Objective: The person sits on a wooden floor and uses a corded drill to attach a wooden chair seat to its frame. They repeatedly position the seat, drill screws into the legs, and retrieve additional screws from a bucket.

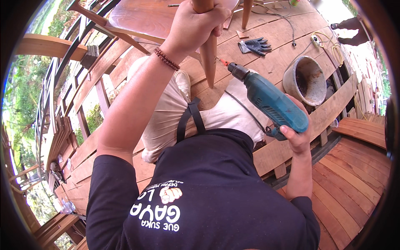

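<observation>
My left hand (196, 29), with a beaded bracelet on its wrist, is wrapped round a tapered wooden leg (207, 62) of a piece of wooden furniture at the top of the view. The furniture has a broad, glossy brown panel (139, 18). In my right hand (299, 139) is a teal power drill (273, 100) with a black chuck (238, 71), held by its handle. Its bit (222, 61) points up and left at the leg, with the tip close to the wood; I cannot tell whether they touch. A dark cord hangs from the drill's handle across my light trousers.
A grey-black work glove (255, 46) lies on the plank floor (273, 29). To the right stands a worn bucket (301, 85), near a white power socket (315, 40) with yellow cable. Stacked reddish boards (350, 179) fill the lower right. Dark railings (53, 83) run along the left.
</observation>
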The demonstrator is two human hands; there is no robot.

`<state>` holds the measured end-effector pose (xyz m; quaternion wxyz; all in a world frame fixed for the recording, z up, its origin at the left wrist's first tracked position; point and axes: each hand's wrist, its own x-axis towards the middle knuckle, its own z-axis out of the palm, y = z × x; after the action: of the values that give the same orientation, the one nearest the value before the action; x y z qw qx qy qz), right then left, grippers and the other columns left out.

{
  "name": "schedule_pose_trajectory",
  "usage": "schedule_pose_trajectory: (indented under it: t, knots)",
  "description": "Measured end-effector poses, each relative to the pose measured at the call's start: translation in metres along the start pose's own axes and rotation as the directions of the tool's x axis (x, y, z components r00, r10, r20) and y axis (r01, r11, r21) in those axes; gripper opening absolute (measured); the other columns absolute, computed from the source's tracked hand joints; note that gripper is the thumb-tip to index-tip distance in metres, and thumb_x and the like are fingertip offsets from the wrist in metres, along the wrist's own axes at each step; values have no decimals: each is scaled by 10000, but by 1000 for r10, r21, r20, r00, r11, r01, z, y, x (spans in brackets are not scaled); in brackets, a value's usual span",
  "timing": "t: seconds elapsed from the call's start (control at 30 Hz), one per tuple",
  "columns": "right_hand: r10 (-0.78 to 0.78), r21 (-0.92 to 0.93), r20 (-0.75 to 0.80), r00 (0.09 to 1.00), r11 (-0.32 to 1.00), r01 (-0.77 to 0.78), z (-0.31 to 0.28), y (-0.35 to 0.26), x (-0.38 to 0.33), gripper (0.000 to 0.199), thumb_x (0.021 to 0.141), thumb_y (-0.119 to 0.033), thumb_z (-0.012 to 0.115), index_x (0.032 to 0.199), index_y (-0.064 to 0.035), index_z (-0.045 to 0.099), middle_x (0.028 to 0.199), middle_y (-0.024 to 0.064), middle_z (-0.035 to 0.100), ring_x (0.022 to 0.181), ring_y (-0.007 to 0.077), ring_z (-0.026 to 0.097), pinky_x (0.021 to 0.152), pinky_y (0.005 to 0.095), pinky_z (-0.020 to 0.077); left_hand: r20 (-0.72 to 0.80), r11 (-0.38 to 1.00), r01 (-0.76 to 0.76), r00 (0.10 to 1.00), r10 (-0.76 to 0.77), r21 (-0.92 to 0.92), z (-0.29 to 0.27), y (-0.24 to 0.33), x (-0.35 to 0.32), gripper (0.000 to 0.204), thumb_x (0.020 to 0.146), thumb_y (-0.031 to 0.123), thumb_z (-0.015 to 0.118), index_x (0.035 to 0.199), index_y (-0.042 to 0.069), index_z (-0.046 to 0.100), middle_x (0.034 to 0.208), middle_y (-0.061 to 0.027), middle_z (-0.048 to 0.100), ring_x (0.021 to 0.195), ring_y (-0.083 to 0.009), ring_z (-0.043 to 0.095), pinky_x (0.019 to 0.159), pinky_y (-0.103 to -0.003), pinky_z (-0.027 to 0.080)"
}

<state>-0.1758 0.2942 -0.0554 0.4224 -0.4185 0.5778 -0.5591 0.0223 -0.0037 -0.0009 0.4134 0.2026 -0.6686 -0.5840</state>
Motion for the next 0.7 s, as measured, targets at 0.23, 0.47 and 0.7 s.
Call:
schedule_pose_trajectory:
  t: [0.23, 0.47, 0.7]
  knots:
    - [-23, 31, -3, 1000, 999, 23, 3, -1, 3, 749, 718, -143, 763, 1372, 100, 491, 1288, 159, 620, 1172, 213, 609, 1030, 341, 466, 9, 1000, -10, 1000, 10, -16, -1, -2, 0, 142, 867, 33, 626, 743, 63, 562, 592, -23, 567, 503, -124, 549, 486, -259, 430]
    - [-14, 1, 4, 1000, 1000, 14, -2, 5, 5, 761, 720, -166, 767, 1376, 99, 486, 1268, 153, 630, 1146, 206, 620, 1009, 333, 479, 1, 999, 6, 1000, -6, -41, 1, -1, 0, 149, 874, 50, 640, 747, 62, 562, 593, -18, 562, 500, -119, 540, 483, -258, 425]
    - [-37, 10, 28, 999, 999, 37, -8, 6, 11, 768, 717, -181, 772, 1370, 102, 485, 1251, 152, 634, 1109, 202, 633, 970, 326, 501, -4, 998, 19, 1000, -19, -63, 1, -3, 0, 153, 875, 68, 651, 745, 60, 569, 593, -16, 559, 500, -115, 533, 482, -259, 421]
